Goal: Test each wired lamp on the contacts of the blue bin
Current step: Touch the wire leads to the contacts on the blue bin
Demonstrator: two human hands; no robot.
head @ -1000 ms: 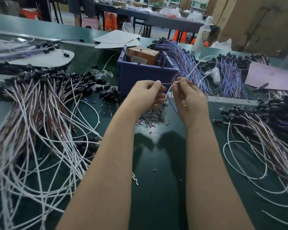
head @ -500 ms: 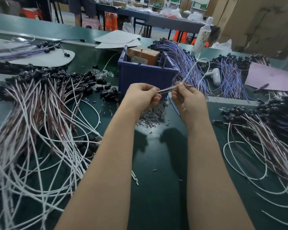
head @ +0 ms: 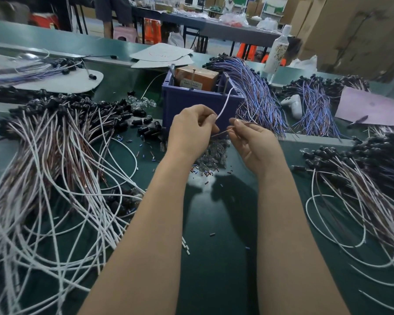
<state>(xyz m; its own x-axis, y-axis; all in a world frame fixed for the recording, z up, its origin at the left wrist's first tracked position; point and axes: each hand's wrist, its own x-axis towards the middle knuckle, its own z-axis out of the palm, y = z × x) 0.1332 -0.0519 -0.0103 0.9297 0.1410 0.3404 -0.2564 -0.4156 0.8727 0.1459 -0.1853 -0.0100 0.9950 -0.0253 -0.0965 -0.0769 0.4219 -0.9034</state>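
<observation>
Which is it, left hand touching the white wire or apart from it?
Touching. The head view shows the left hand pinching the white wire, which rises from there toward the blue bin.

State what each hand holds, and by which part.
The left hand pinches a white wire at the lower end of its visible stretch. The right hand pinches a thin brown wire by its right end.

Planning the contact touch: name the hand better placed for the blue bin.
Left, probably: left hand pinches the white wire arching to the blue bin; right hand pinches brown wire, lower.
</observation>
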